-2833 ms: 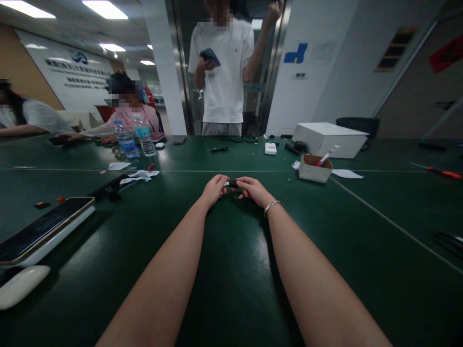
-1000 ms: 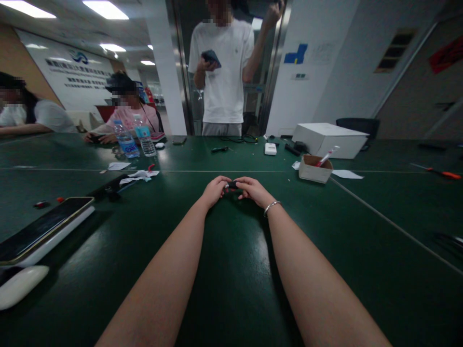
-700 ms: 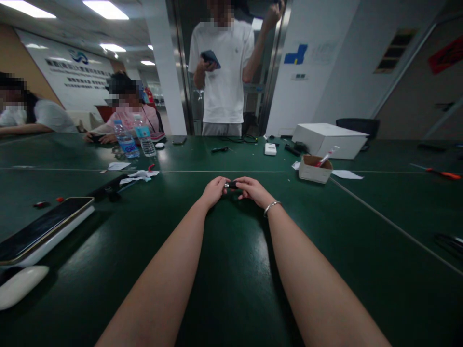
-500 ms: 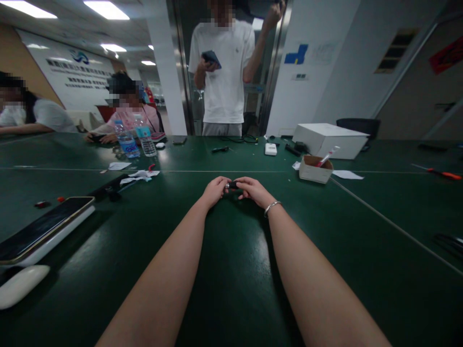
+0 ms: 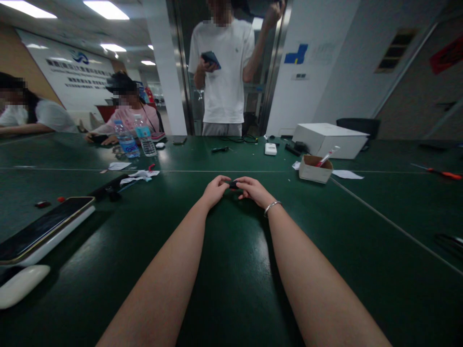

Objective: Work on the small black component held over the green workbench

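Observation:
Just above the green table [image 5: 231, 250], a small black object [image 5: 233, 185] is pinched between my two hands. Its left end is covered by the fingers of my left hand [image 5: 216, 191], which are closed on it. The thumb and fingertips of my right hand [image 5: 254, 190] grip the other end, with the lower fingers curled beneath. A silver bracelet circles my right wrist. The object is too small and too covered to tell its exact kind.
To the left lie a phone [image 5: 47, 226] on a white block and a white mouse [image 5: 23, 286]. Two water bottles [image 5: 144, 137], paper scraps [image 5: 141, 176], a small carton [image 5: 315, 169], a white box [image 5: 331, 140] and a screwdriver [image 5: 443, 173] are farther off. A person [image 5: 224, 72] stands opposite.
My left fingers have shifted slightly to the right over the black object, covering a silvery part that showed before. My right hand stays in place.

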`<action>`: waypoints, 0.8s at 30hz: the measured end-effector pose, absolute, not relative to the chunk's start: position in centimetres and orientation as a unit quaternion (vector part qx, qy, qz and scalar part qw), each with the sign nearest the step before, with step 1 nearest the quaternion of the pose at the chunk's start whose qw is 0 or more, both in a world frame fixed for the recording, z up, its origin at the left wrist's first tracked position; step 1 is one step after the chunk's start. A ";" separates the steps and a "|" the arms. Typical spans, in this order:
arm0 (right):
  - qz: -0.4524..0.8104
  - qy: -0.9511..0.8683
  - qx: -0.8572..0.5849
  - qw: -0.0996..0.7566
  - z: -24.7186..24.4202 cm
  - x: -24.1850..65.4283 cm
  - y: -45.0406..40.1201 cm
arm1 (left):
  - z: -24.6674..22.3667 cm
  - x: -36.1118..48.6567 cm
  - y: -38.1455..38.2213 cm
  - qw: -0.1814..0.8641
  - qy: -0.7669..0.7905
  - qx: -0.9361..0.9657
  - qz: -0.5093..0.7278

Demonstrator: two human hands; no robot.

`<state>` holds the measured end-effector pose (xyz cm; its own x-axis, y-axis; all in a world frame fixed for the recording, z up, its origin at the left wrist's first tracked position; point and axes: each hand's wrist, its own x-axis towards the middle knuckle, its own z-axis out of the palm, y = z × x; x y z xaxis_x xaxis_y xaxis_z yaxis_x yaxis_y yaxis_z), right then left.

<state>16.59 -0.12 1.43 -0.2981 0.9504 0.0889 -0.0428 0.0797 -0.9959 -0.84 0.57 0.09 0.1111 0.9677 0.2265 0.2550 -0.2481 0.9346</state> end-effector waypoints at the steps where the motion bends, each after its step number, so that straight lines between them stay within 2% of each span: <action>1: 0.555 -0.583 -0.387 0.449 1.4 16.6 -0.1 | 0.1 -0.8 0.5 0.391 0.479 0.633 0.466; 12: 0.558 -0.568 -0.400 0.453 1.4 16.6 -0.1 | 0.1 -1.0 0.4 0.381 0.457 0.633 0.495; 19: 0.532 -0.584 -0.416 0.450 1.4 16.5 0.0 | 1.1 -1.2 -0.5 0.417 0.411 0.619 0.524; 24: 0.564 -0.559 -0.380 0.474 1.9 16.7 -0.4 | 1.1 -1.2 -0.4 0.427 0.426 0.597 0.529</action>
